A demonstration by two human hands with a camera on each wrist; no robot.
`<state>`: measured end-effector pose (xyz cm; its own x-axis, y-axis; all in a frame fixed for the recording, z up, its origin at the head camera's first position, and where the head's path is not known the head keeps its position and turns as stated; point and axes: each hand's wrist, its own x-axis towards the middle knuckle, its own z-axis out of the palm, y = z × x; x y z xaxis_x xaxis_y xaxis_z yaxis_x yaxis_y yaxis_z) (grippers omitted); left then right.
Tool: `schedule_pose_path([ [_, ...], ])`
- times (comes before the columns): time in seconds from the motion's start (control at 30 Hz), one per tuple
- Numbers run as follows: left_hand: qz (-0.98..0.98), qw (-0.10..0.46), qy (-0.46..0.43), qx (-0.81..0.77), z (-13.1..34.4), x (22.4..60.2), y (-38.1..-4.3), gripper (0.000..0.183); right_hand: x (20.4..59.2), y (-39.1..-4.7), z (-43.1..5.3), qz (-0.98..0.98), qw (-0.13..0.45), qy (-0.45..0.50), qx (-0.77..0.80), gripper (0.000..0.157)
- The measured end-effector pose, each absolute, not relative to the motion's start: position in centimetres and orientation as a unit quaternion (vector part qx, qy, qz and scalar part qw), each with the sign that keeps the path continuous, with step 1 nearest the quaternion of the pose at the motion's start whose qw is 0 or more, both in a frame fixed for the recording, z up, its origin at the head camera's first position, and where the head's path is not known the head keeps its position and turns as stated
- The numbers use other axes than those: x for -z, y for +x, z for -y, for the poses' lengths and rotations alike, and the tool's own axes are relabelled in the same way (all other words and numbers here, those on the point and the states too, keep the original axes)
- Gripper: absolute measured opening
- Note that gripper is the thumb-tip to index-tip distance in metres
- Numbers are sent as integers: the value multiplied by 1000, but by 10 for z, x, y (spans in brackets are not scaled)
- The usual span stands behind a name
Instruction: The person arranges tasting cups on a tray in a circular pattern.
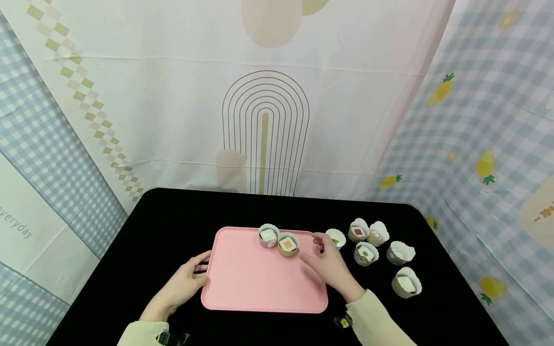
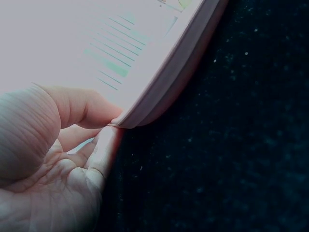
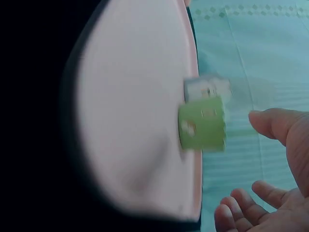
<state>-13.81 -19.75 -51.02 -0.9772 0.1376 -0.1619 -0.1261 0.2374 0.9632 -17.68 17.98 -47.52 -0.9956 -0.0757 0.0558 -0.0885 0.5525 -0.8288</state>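
Note:
A pink rectangular tray [image 1: 259, 283] lies on the black table. My left hand [image 1: 183, 284] pinches its left edge, thumb above and fingers below, as the left wrist view of the tray rim [image 2: 166, 82] shows. Two paper cupcake cups stand side by side near the tray's back edge: a greyish cup [image 1: 268, 235] with a white piece inside, and a tan cup [image 1: 287, 244] with an orange-centred white piece. Just right of the tan cup, my right hand [image 1: 327, 264] hovers over the tray's right side, thumb and fingers apart, holding nothing. In the right wrist view that cup [image 3: 203, 124] looks green.
Right of the tray stand several more filled paper cups: one partly behind my right hand [image 1: 335, 237], a red-topped one [image 1: 358, 230], a green-dotted one [image 1: 366, 253] and one nearest the front [image 1: 407, 283]. Patterned curtains [image 1: 186, 120] hang behind and beside the table.

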Motion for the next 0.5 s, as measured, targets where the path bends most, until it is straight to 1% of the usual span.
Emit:
schedule_pose_path([
  [0.1,-778,110,5,-618,198,510,-138,69,472,-171,-201,892,37,40,-448,68],
  [0.27,-779,112,5,-617,199,513,-139,69,469,-164,-235,908,94,24,-408,71],
  [0.37,-780,111,4,-616,199,514,-140,69,467,-160,-252,916,108,8,-386,73],
  [0.5,-780,111,4,-615,199,514,-139,69,466,-155,-271,921,108,-16,-374,76],
])
